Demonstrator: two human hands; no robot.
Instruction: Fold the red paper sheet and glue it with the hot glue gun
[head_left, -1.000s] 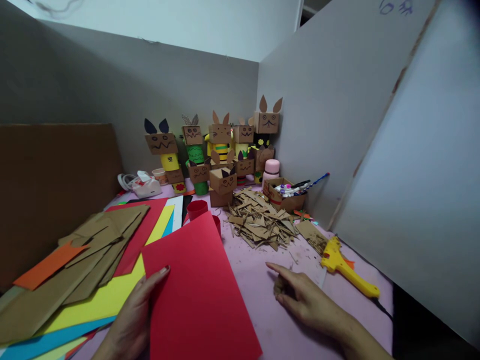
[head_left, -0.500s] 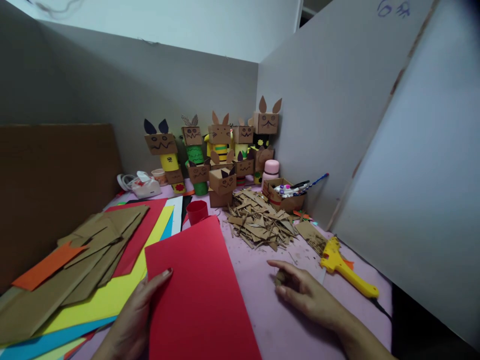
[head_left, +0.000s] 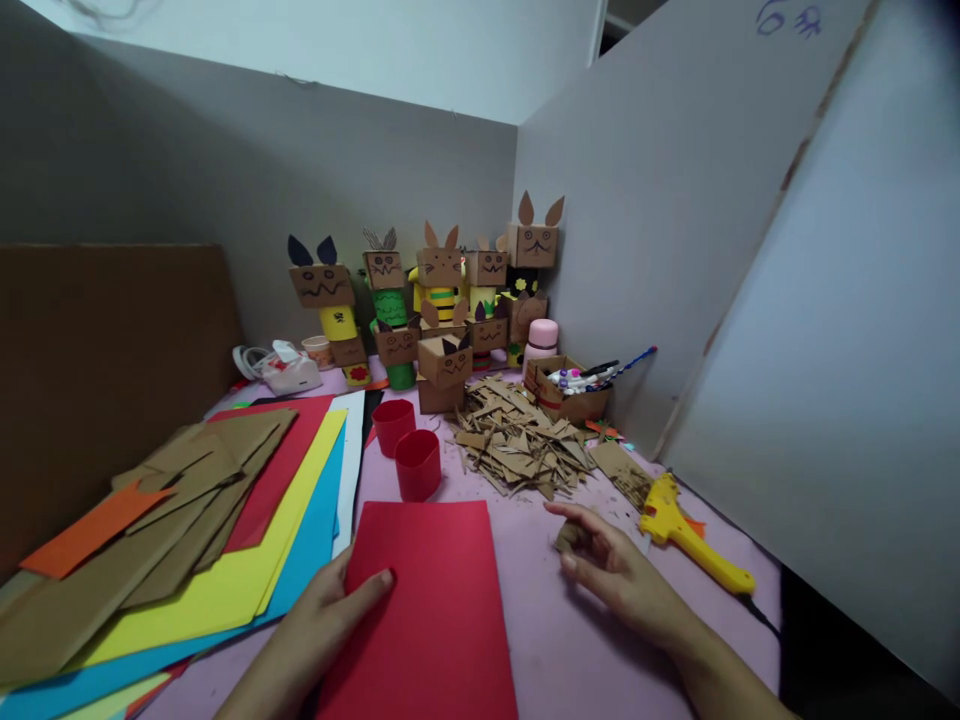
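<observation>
A sheet of red paper [head_left: 435,610] lies low in front of me, its far edge near two red paper cups. My left hand [head_left: 337,610] grips its left side, thumb on top and fingers underneath. To the right of the sheet, my right hand [head_left: 607,570] is curled around a small greyish-brown lump [head_left: 571,536], with the index finger stretched forward. One red cup [head_left: 418,466] stands just beyond the sheet, and the other red cup [head_left: 393,428] is behind it to the left.
Cardboard scraps [head_left: 525,445] are heaped mid-table. A yellow glue gun [head_left: 697,545] lies right. Cardboard pieces [head_left: 187,500] rest on coloured paper [head_left: 225,590] at left. Cardboard animal figures [head_left: 442,270] stand behind, beside a pink bottle [head_left: 541,340] and a pen box [head_left: 566,390].
The red sheet has moved right and down in my left hand and turned straighter, uncovering the nearer red cup. My right hand has shifted slightly right.
</observation>
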